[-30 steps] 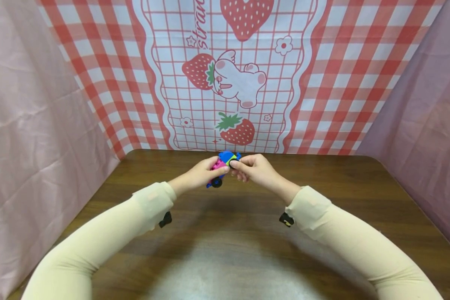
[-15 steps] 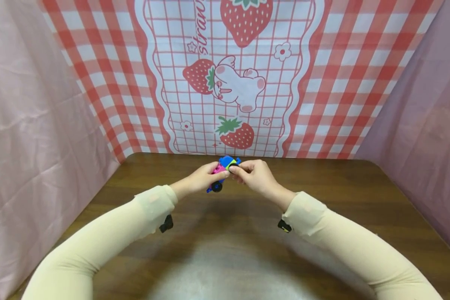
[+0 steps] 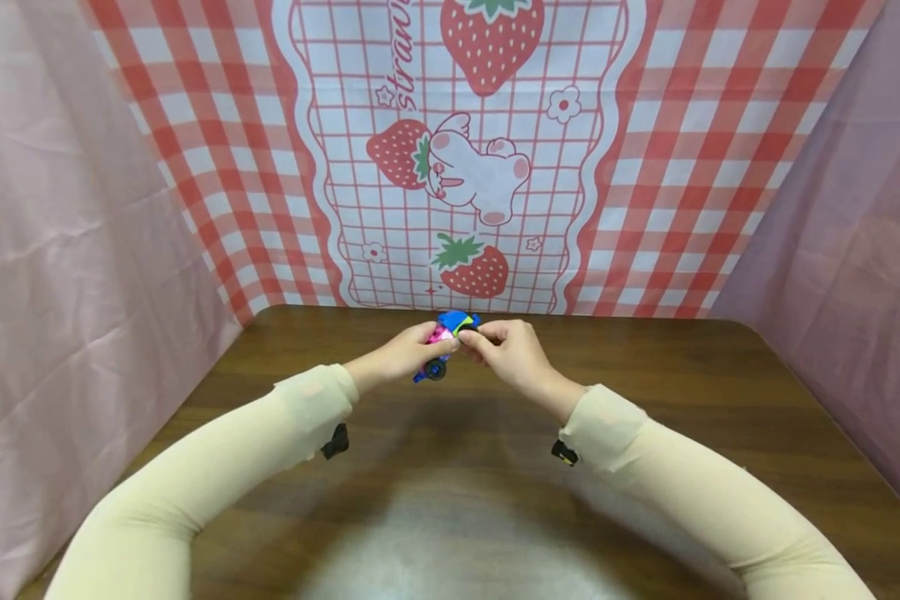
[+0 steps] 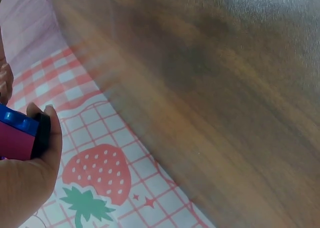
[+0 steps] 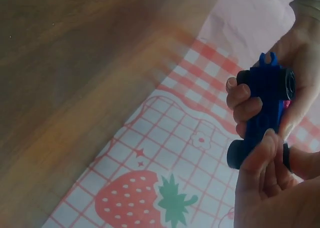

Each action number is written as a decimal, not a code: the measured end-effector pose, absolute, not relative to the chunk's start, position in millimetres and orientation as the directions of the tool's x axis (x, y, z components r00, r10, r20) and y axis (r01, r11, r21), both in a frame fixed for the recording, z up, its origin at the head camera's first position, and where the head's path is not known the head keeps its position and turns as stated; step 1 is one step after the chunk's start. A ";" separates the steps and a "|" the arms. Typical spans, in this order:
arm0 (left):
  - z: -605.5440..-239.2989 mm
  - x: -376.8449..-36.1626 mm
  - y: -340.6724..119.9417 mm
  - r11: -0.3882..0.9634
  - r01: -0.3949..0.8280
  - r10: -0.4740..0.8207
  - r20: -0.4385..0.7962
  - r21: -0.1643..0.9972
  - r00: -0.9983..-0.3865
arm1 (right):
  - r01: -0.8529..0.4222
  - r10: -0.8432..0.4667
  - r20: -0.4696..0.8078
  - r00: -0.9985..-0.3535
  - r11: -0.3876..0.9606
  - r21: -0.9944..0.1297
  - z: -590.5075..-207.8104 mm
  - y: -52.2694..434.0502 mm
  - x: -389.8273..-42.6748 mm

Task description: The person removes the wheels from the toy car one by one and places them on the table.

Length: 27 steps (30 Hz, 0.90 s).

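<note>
Holding a toy car [image 3: 446, 342] up over the tabletop's [image 3: 645, 400] far edge, both hands pinch it. Left hand [image 4: 25, 183] grips the body to steady it; right hand [image 5: 270, 188] pinches a wheel underneath.

toy car [image 3: 444, 342] mostly hidden by fingers
</note>
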<state>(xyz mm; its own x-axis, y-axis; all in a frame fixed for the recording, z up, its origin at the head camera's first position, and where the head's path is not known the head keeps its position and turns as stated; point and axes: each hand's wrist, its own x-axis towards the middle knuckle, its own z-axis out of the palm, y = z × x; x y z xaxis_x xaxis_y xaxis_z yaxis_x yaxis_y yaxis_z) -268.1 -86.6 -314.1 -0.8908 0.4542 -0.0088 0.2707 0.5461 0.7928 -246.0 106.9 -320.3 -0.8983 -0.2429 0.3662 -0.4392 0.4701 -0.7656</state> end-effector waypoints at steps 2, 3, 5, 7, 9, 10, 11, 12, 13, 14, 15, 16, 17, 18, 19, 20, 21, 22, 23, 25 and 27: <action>-313.8 -269.3 -87.6 0.534 0.257 0.458 -0.020 0.805 -0.889 | -0.427 -0.261 0.343 -0.902 0.423 -0.799 -321.0 107.0 -248.5; -313.3 -269.5 -88.1 0.528 0.250 0.459 -0.026 0.811 -0.888 | -0.419 -0.274 0.330 -0.903 0.399 -0.815 -321.1 107.2 -249.6; -312.9 -270.4 -89.3 0.516 0.240 0.464 -0.033 0.823 -0.885 | -0.405 -0.311 0.303 -0.901 0.353 -0.843 -320.8 107.6 -251.7; -312.2 -270.9 -89.9 0.503 0.237 0.470 -0.034 0.831 -0.882 | -0.392 -0.346 0.279 -0.896 0.323 -0.861 -319.3 107.8 -252.9; -311.9 -270.9 -90.3 0.500 0.245 0.471 -0.024 0.831 -0.882 | -0.378 -0.378 0.254 -0.890 0.302 -0.875 -316.3 108.0 -252.4; -311.8 -270.6 -90.6 0.501 0.250 0.473 -0.020 0.829 -0.881 | -0.371 -0.396 0.242 -0.886 0.292 -0.882 -314.6 108.3 -252.1; -312.1 -270.4 -90.7 0.505 0.256 0.472 -0.015 0.825 -0.881 | -0.363 -0.410 0.229 -0.883 0.287 -0.887 -312.9 108.6 -251.5; -312.2 -270.0 -91.0 0.508 0.260 0.470 -0.012 0.821 -0.882 | -0.356 -0.424 0.217 -0.879 0.281 -0.891 -311.5 108.9 -251.0; -312.2 -269.2 -91.4 0.509 0.262 0.469 -0.009 0.820 -0.883 | -0.345 -0.436 0.205 -0.876 0.273 -0.898 -309.8 109.1 -250.3; -312.5 -268.5 -91.7 0.511 0.264 0.467 -0.006 0.818 -0.884 | -0.337 -0.443 0.195 -0.875 0.269 -0.902 -308.6 109.4 -249.9; -312.6 -267.8 -92.0 0.512 0.266 0.466 -0.004 0.817 -0.885 | -0.324 -0.442 0.182 -0.878 0.270 -0.907 -307.8 109.6 -249.7; -312.7 -267.1 -92.3 0.512 0.265 0.465 -0.004 0.817 -0.885 | -0.312 -0.439 0.173 -0.882 0.269 -0.911 -307.2 109.9 -249.6; -313.0 -266.5 -92.6 0.513 0.263 0.462 -0.005 0.817 -0.887 | -0.295 -0.426 0.161 -0.890 0.271 -0.916 -307.2 110.2 -249.9; -313.2 -266.1 -92.9 0.512 0.257 0.460 -0.009 0.820 -0.888 | -0.279 -0.412 0.151 -0.899 0.271 -0.921 -307.3 110.6 -250.2; -313.5 -265.7 -93.2 0.512 0.256 0.461 -0.010 0.820 -0.888 | -0.261 -0.392 0.142 -0.909 0.270 -0.927 -307.1 110.9 -250.2; -314.0 -265.7 -93.5 0.512 0.255 0.461 -0.011 0.820 -0.888 | -0.244 -0.372 0.133 -0.919 0.270 -0.932 -307.1 111.2 -250.2; -314.5 -265.9 -93.8 0.511 0.255 0.462 -0.012 0.821 -0.887 | -0.226 -0.353 0.123 -0.927 0.267 -0.937 -307.0 111.6 -250.0; -315.0 -266.2 -94.1 0.511 0.255 0.464 -0.013 0.821 -0.886 | -0.213 -0.340 0.117 -0.933 0.262 -0.941 -306.7 112.1 -249.6; -315.6 -266.7 -94.4 0.510 0.253 0.464 -0.015 0.822 -0.886 | -0.201 -0.329 0.109 -0.938 0.262 -0.944 -306.4 112.4 -249.2; -316.1 -267.2 -95.1 0.509 0.254 0.467 -0.016 0.823 -0.884 | -0.187 -0.318 0.098 -0.943 0.262 -0.947 -304.9 112.8 -247.6; -316.0 -267.0 -95.6 0.506 0.250 0.465 -0.017 0.825 -0.885 | -0.181 -0.320 0.090 -0.943 0.267 -0.947 -303.2 113.1 -246.6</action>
<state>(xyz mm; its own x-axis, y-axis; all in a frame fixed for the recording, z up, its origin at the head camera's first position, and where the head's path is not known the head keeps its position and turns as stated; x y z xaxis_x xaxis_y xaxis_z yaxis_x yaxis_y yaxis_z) -267.0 -95.6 -316.0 -0.8853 0.4648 -0.0167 0.2502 0.5060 0.8254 -246.6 113.1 -303.2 -0.9432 -0.3197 0.0899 -0.1806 0.2666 -0.9467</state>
